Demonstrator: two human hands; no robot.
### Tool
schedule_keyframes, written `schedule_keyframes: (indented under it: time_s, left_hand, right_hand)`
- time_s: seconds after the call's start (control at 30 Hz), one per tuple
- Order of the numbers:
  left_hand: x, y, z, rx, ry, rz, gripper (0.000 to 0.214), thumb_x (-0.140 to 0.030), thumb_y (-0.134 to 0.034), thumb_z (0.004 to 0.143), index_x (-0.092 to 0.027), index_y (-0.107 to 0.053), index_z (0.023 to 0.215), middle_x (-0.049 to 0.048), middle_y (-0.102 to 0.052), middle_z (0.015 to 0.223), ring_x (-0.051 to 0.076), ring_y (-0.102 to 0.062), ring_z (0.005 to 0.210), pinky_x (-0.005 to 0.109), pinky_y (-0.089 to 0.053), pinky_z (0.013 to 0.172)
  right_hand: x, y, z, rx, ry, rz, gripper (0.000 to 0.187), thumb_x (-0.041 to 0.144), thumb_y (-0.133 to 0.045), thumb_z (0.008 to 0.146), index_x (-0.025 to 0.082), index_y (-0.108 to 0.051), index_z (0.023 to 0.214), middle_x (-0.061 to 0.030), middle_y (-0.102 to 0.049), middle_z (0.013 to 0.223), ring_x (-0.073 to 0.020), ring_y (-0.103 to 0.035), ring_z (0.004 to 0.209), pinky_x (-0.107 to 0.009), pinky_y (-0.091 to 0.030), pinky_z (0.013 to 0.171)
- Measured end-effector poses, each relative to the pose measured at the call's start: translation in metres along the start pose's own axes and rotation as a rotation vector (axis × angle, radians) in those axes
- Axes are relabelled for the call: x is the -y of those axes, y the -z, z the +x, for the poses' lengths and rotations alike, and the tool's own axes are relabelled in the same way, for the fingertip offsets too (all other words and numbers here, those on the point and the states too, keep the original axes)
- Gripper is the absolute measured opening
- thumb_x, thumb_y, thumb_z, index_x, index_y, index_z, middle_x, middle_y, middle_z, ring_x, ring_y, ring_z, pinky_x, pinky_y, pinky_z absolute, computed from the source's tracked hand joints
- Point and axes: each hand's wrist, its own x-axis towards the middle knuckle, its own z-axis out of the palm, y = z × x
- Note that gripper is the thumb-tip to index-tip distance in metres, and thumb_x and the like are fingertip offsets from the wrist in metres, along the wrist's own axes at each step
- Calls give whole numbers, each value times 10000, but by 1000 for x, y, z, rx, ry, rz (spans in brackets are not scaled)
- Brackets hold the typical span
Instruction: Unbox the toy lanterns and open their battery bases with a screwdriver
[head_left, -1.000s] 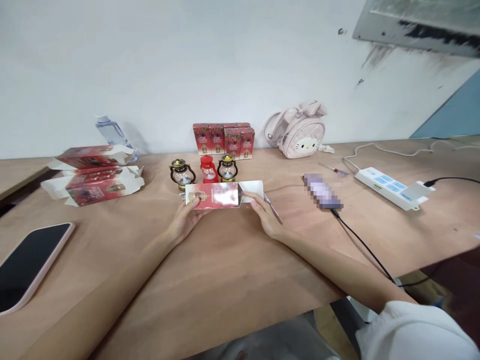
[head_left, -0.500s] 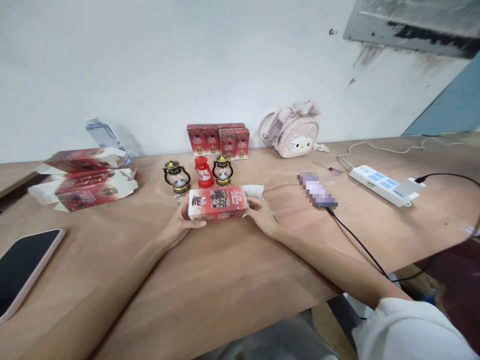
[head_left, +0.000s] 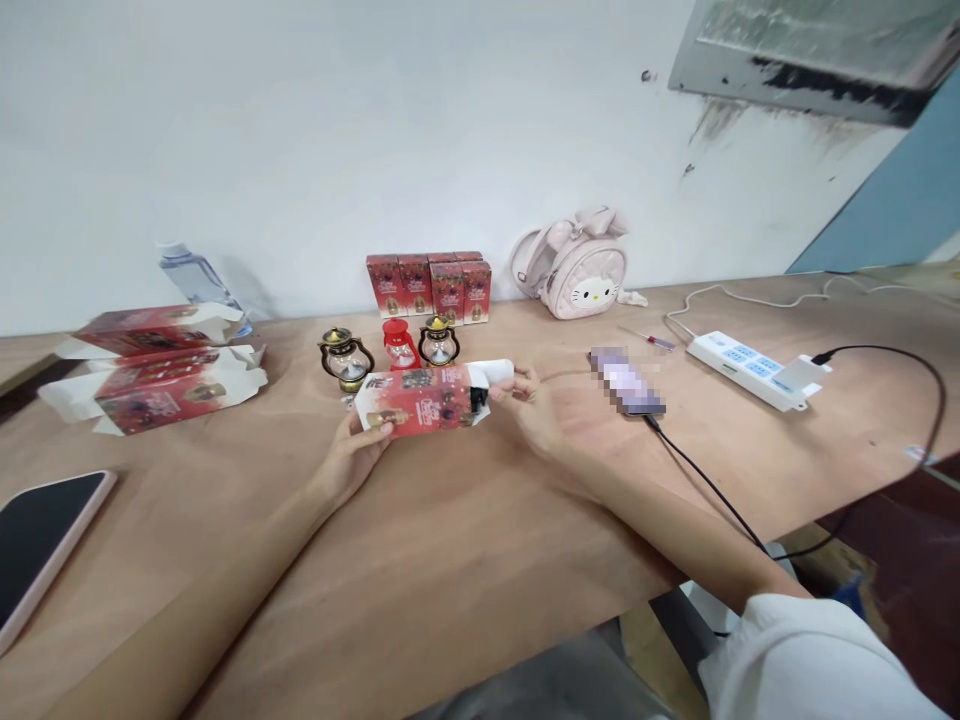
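Pale wooden surface against a white wall: just above its middle a red carton is held lying on its side, long face toward the camera. The left hand grips the carton's left end from below, thumb on the front. The right hand, palm turned up, pinches the white flap at the carton's open right end with its fingertips.

Just behind the carton stand three toy lanterns, the middle one red. A row of red boxes lines the wall, with a pink Hello Kitty bag beside it. To the right lie a cabled phone, a small screwdriver and a white power strip. Far left are flat cartons, a water bottle and a pink-cased phone.
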Motion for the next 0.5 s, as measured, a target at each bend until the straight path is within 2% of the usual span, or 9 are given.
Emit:
schedule_keyframes:
  time_s: [0.13, 0.27, 0.37, 0.5]
  left_hand:
    - [3, -1, 2, -96, -70, -21, 453, -282, -773, 591, -204, -599, 1002, 19, -675, 1005, 195, -616, 987, 319, -500, 879]
    - [4, 0, 3, -126, -127, -66, 445, -296, -770, 589, -220, -596, 992, 2, -674, 993, 190, -613, 983, 296, -498, 850]
    - [4, 0, 3, -120, -124, -106, 372, -317, -756, 612, -205, -606, 933, 6, -682, 974, 208, -615, 978, 316, -494, 851]
    - [2, 2, 5, -115, -64, -222, 312, -343, -750, 623, -191, -603, 852, -6, -699, 904, 207, -627, 927, 338, -486, 861]
  right_hand:
    - [19, 18, 20, -60, -47, 38, 292, 441, -759, 614, 167, -669, 655, -83, -478, 1129, -232, -516, 1066, -372, -454, 902]
    - [40, 38, 37, -119, -182, 186, 278, 342, -803, 532, 135, -635, 612, -82, -481, 1120, -175, -594, 843, -376, -534, 789]
    - [57, 54, 50, -180, -180, 171, 210, 246, -786, 549, 128, -622, 606, -58, -549, 968, -123, -591, 714, -340, -558, 729]
    - [80, 73, 72, -163, -112, 69, 156, 190, -750, 601, 133, -605, 610, -13, -580, 757, -106, -581, 672, -295, -558, 695]
